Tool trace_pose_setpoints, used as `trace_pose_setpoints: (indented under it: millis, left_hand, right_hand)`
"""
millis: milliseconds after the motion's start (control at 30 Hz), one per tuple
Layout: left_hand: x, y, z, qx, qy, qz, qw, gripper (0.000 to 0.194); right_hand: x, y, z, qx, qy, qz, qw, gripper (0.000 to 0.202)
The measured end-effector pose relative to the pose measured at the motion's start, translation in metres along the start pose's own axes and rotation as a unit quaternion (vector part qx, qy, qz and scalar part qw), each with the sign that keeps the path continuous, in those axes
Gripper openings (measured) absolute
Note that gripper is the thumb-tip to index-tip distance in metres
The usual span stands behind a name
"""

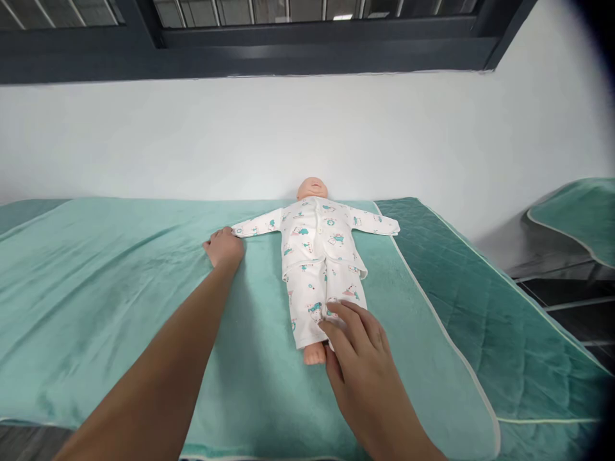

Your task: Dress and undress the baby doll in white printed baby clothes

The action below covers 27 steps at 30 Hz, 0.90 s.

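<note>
A baby doll (313, 187) lies on its back with its arms stretched out sideways. It wears a white printed top (317, 234) and matching printed trousers (305, 301). My left hand (224, 247) is closed at the cuff of the sleeve (259, 223) on the left; its fingertips are partly hidden. Over the lower trouser leg on the right is my right hand (358, 346), fingers curved and apart, covering that leg's end. One bare doll foot (314, 353) pokes out of the other trouser leg.
Under the doll is a light green blanket (134, 307), wrinkled on the left. A darker quilted green cover (504, 346) extends on the right. Behind stands a white wall (192, 141) below a dark window frame (312, 54). Another green-covered surface (576, 214) is at far right.
</note>
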<state>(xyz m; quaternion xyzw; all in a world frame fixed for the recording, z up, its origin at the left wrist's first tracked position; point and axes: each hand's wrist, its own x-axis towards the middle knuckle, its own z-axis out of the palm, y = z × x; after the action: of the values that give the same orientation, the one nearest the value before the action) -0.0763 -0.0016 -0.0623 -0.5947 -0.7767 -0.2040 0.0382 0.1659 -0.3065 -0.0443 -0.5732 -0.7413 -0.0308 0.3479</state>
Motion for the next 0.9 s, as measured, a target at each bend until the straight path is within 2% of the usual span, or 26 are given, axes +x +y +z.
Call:
trace_pose_setpoints:
  millis: [133,233,467,600,767,900]
  left_hand:
    - [-0.001,0.000,0.001,0.000,0.003,-0.002,1.000,0.038]
    - [-0.001,0.000,0.001,0.004,0.003,-0.002,1.000,0.038]
    - [-0.001,0.000,0.000,0.007,0.004,-0.002,1.000,0.038]
    - [-0.002,0.000,0.000,0.004,0.003,0.000,1.000,0.039]
    - [-0.002,-0.001,0.000,0.002,0.001,-0.004,1.000,0.039]
    - [-0.002,-0.001,0.001,0.001,0.005,0.002,1.000,0.038]
  right_hand:
    - [0.009,0.002,0.006,-0.024,-0.011,0.016,1.000,0.018]
    - [0.014,0.002,0.002,-0.003,-0.009,0.020,1.000,0.015]
    - [0.021,-0.020,-0.024,0.099,0.026,-0.061,0.993,0.012]
    - [0.018,-0.019,-0.022,0.081,0.008,-0.064,0.995,0.010]
    - [0.001,-0.006,-0.011,0.063,-0.002,-0.054,0.997,0.014]
    - [-0.007,-0.002,-0.010,0.029,-0.020,-0.073,0.997,0.036]
